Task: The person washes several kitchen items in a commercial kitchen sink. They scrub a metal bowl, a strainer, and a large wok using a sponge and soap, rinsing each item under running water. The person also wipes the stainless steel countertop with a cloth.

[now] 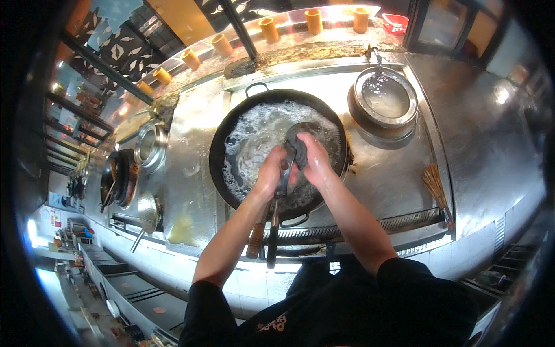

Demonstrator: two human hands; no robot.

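Observation:
A large black wok (219, 173) holds foamy, cloudy water. Over its middle, my left hand (271, 171) is closed around a dark metal utensil (285, 178), whose exact kind I cannot tell. My right hand (316, 158) grips a dark grey cloth or scouring pad (299, 132) against the utensil's upper end. Two more handles, one of brown wood (256, 240) and one black (273, 243), stick out over the wok's near rim below my left hand; their far ends are hidden.
A metal pot (383, 126) of water stands under a tap (378, 54) at the back right. A bamboo brush (435, 186) lies to the right. Leftward are a perforated skimmer (148, 212), a steel pot (151, 145) and another wok (125, 178). Bamboo cups (313, 21) line the back ledge.

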